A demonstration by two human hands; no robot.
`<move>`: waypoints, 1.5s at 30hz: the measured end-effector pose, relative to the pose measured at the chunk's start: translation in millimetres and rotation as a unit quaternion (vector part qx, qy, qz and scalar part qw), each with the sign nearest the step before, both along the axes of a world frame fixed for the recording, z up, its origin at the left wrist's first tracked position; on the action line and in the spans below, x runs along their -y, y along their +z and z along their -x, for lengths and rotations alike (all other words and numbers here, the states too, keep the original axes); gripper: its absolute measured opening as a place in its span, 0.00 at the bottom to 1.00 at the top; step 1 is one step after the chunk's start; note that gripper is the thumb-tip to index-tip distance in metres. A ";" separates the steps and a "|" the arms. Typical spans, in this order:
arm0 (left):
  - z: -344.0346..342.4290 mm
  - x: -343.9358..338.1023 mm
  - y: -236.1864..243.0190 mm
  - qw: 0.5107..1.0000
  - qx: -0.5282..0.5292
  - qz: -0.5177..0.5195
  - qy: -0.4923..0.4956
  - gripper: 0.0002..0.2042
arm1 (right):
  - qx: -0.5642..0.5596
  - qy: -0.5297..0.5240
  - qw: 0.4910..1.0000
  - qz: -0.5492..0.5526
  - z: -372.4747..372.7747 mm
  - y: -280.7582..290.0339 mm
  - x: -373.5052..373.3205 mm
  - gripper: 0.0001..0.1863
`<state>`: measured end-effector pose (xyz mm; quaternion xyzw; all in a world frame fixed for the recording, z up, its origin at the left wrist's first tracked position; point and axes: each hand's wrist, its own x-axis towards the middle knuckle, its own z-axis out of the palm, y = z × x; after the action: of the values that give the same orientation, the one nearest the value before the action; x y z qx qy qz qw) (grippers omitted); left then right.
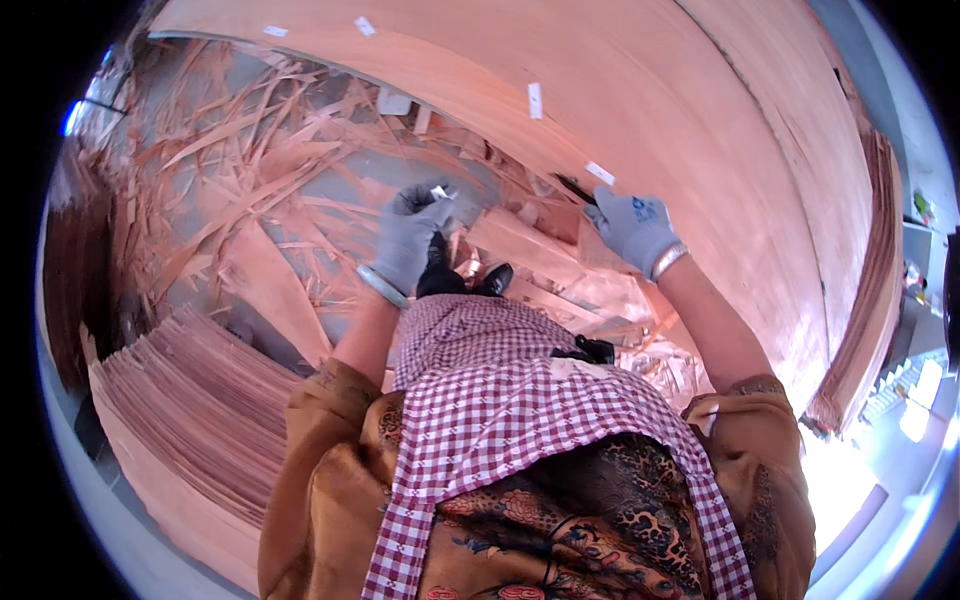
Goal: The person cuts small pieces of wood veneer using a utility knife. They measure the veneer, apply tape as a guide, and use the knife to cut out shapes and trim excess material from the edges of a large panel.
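Holding a small white piece (441, 192) at its fingertips, your left hand (405, 240) is apart from the near edge of the wood sheet (680, 120). Your right hand (635, 230), by this same edge, is closed on a slim dark tool (572, 187), just beside one white label (600, 173).

Bright, pink-tinted, bowed at the rim
We find white glare lower right, pale sheen on the large wood sheet (690, 130), shadow on the dark left-hand stack (78, 260), and black corners.
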<state>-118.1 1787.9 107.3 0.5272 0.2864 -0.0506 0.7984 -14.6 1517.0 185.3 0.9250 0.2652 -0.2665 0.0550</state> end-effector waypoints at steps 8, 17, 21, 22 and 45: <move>-15.5 26.6 0.2 0.998 0.020 0.055 -0.032 0.11 | -0.005 -0.096 0.990 0.101 58.0 13.9 126.4 0.14; -10.8 24.4 -7.1 0.986 0.011 -0.108 -0.130 0.15 | 0.058 -0.143 0.986 0.065 116.2 19.6 216.6 0.12; -6.3 22.8 -35.6 0.946 0.073 -0.218 -0.227 0.10 | -0.027 -0.342 0.907 -0.243 150.4 -5.0 231.6 0.06; -5.0 38.0 -22.3 0.940 0.067 -0.206 -0.263 0.09 | -0.070 -0.430 0.822 -0.366 158.4 -13.2 227.9 0.05; 10.2 158.0 86.8 0.907 0.191 -0.130 -0.352 0.12 | -0.196 -0.344 0.707 -0.586 128.9 14.6 118.3 0.12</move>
<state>-128.3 1629.9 194.2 0.6926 -0.0718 -0.1891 0.6924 -143.5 1398.7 199.9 0.7251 0.0362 -0.2333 -0.6469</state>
